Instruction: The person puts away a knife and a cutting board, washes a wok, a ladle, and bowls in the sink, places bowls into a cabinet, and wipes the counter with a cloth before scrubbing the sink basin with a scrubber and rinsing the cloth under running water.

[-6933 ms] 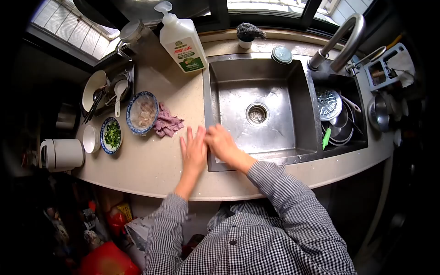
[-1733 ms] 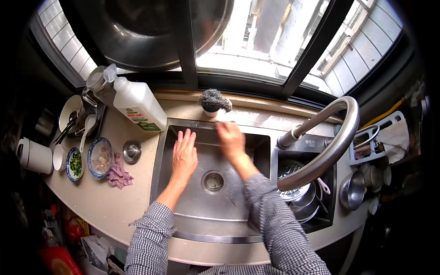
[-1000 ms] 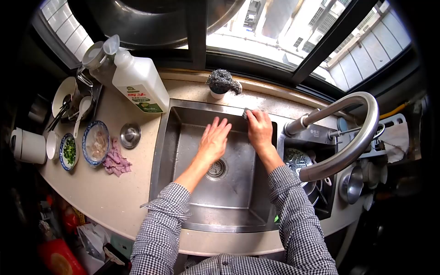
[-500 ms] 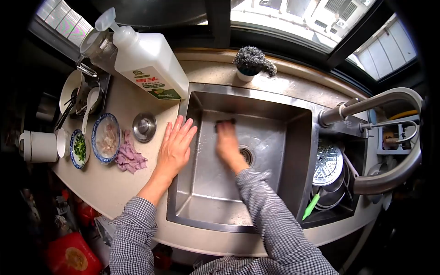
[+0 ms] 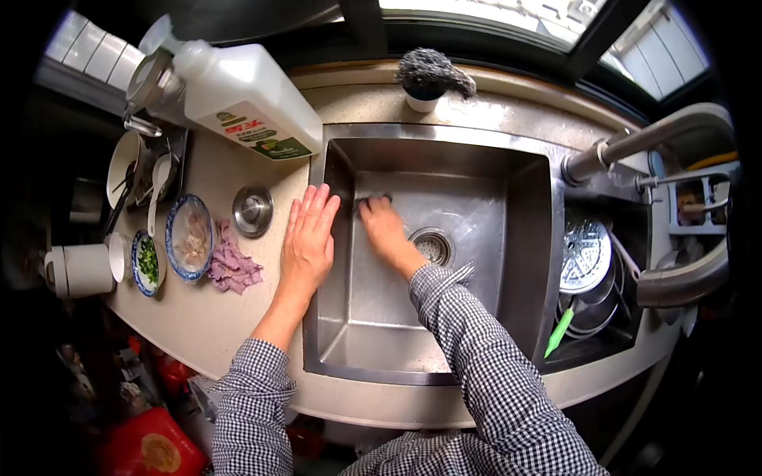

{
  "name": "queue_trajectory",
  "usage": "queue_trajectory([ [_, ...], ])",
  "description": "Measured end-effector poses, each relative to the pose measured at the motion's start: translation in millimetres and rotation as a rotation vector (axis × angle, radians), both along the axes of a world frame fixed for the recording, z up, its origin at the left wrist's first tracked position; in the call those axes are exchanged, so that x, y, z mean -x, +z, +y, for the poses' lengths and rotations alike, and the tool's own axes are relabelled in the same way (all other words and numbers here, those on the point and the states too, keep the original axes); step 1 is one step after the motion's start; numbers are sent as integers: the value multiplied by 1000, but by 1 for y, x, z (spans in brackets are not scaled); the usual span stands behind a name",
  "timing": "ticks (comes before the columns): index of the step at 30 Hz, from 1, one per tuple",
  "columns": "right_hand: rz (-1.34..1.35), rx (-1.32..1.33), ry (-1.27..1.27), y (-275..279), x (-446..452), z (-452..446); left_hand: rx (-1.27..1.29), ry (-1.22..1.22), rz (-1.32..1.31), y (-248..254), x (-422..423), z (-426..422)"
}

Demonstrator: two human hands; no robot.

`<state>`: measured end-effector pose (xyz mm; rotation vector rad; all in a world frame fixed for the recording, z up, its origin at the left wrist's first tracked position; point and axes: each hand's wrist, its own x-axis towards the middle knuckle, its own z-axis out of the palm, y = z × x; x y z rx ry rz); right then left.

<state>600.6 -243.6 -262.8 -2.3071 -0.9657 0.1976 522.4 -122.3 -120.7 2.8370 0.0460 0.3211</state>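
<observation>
Inside the stainless steel sink [image 5: 476, 317], my right hand [image 5: 386, 234] presses down on the floor, left of the drain [image 5: 432, 247]. Its fingers are closed on a small dark scrubber [image 5: 386, 198], mostly hidden under them. My left hand [image 5: 308, 246] lies flat along the sink's left rim, fingers stretched out, holding nothing. To its left are a crumpled purple cloth [image 5: 234, 266] and a round metal lid [image 5: 252, 212].
A large white pump bottle [image 5: 254, 95] stands behind my left hand. Bowls with chopped greens [image 5: 148, 262] and pale food [image 5: 190, 238] sit at left. The faucet [image 5: 587, 164] arches at right above stacked pans [image 5: 587, 317]. A wiry dark scourer [image 5: 432, 71] rests in a cup behind the sink.
My right hand has shifted slightly left and toward the back of the sink floor with the scrubber. My left hand stays at the rim, and the camera view has moved a little.
</observation>
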Motion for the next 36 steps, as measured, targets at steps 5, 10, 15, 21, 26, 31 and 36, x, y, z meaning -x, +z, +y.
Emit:
queue_trajectory([
  [5, 844, 48, -407, 18, 109, 26, -28, 7, 13, 0, -4, -1],
  [10, 636, -579, -392, 69, 44, 44, -25, 15, -11, -1, -4, -3],
  [15, 862, -566, -323, 70, 36, 35, -35, 8, -24, 0, -7, -2],
  [21, 777, -556, -185, 85, 82, 18, 11, 0, -52, 0, -5, -3],
  [26, 695, -600, -346, 42, 11, 49, 91, 20, -93, -1, -5, 0],
  [31, 946, -299, -179, 44, 104, 10, 128, 24, -93, -2, -4, 1],
  [36, 578, -684, -190, 64, 34, 39, 125, 17, -107, -5, -6, 5],
])
